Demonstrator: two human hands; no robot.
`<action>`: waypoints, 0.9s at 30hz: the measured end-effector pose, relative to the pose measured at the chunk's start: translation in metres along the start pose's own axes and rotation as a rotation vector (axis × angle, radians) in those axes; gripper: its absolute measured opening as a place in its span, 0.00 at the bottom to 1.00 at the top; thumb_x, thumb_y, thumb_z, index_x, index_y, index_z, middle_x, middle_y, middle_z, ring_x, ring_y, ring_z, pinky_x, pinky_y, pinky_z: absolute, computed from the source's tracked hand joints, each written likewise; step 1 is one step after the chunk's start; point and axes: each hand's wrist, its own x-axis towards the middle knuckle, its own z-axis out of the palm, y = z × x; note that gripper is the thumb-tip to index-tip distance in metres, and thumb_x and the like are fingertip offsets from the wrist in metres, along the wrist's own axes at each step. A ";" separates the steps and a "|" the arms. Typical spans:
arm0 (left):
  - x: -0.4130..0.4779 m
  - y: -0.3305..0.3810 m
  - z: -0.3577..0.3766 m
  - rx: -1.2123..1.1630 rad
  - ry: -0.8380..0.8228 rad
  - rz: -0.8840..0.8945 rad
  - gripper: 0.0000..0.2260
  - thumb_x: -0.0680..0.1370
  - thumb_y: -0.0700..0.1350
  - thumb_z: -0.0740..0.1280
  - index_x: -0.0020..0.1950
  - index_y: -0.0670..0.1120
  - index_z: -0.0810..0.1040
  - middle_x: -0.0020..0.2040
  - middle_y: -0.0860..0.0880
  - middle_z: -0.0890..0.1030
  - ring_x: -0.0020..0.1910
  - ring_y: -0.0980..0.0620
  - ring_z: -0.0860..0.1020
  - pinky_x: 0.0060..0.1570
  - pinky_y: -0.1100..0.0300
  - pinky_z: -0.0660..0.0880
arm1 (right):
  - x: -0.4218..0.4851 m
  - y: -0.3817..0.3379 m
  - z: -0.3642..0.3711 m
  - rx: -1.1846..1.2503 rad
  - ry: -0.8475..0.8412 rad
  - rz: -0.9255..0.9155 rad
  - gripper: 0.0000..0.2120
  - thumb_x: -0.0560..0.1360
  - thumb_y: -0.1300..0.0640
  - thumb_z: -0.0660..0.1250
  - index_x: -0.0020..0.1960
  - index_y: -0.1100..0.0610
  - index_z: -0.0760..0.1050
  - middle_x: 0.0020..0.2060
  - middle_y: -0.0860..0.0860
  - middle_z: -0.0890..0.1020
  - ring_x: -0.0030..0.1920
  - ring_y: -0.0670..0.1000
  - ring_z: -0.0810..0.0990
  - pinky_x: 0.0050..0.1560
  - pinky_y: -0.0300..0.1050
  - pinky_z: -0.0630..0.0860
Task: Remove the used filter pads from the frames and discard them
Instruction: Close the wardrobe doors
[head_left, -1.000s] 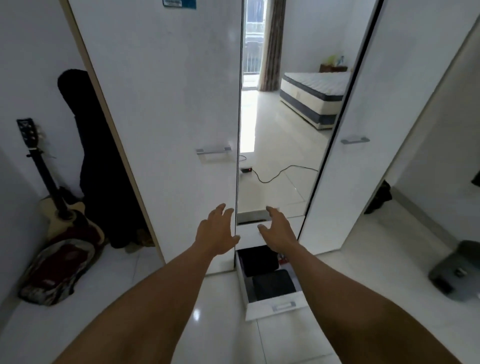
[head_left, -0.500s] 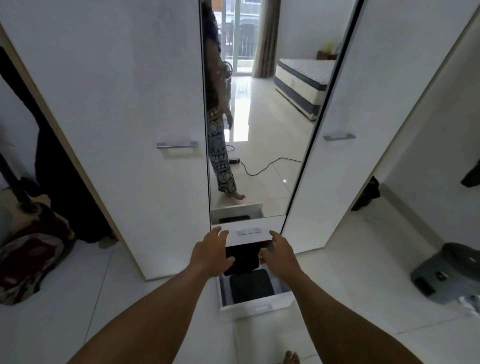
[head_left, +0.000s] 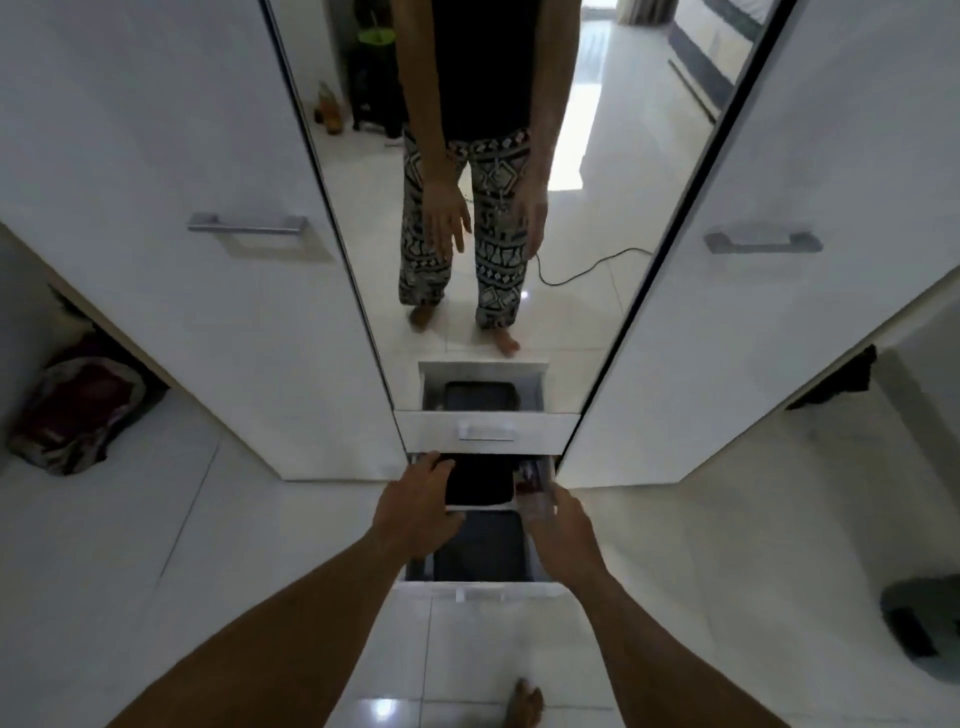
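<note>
A bare foot (head_left: 524, 704) stands on the white tiled floor (head_left: 234, 545) at the bottom edge of the view. Both forearms extend forward and down, converging on the open bottom drawer (head_left: 480, 591) of a white wardrobe (head_left: 156, 156).

Drawer contents:
- Near half: a dark grey pad (head_left: 478, 545) with rounded corners, lying flat, edges parallel to the drawer walls.
- Far half: a black pad (head_left: 480, 480), also flat and square to the walls. Foreshortening hides the long axis of both pads.
- Right side: a blurred clear item (head_left: 535, 501) with something red behind it; it cannot be identified.

Left hand (head_left: 415, 514): back up and spread at the black pad's near left corner, fingers running along its left edge, thumb lying along its near edge.

Right hand (head_left: 563, 530): back up, fingers pointing at the clear item. Whether it holds that item cannot be told.

The drawer above (head_left: 485, 430) is closed. Over it, a mirror (head_left: 597, 156) reflects the open drawer and a standing person in patterned trousers, both hands lowered and spread. Each wardrobe door carries a metal bar handle, on the left (head_left: 247, 224) and on the right (head_left: 761, 241).
</note>
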 end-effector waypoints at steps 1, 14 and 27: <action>0.009 -0.002 0.013 -0.004 -0.018 -0.026 0.34 0.75 0.56 0.68 0.78 0.49 0.59 0.79 0.47 0.59 0.74 0.45 0.65 0.69 0.49 0.68 | 0.011 0.014 0.003 -0.013 -0.022 0.010 0.25 0.79 0.59 0.64 0.75 0.57 0.64 0.70 0.53 0.72 0.69 0.54 0.71 0.68 0.45 0.68; 0.051 -0.070 0.241 -0.105 -0.284 -0.235 0.32 0.77 0.57 0.68 0.77 0.50 0.60 0.77 0.49 0.63 0.73 0.46 0.67 0.69 0.50 0.68 | 0.066 0.187 0.137 -0.001 -0.225 0.327 0.26 0.80 0.54 0.65 0.76 0.55 0.62 0.71 0.54 0.71 0.68 0.54 0.72 0.70 0.54 0.69; 0.121 -0.144 0.509 -0.659 -0.331 -0.767 0.28 0.79 0.56 0.67 0.75 0.46 0.66 0.69 0.46 0.76 0.67 0.46 0.75 0.67 0.50 0.71 | 0.152 0.383 0.313 0.315 -0.103 0.734 0.23 0.80 0.59 0.65 0.73 0.58 0.64 0.58 0.55 0.80 0.60 0.56 0.78 0.65 0.59 0.74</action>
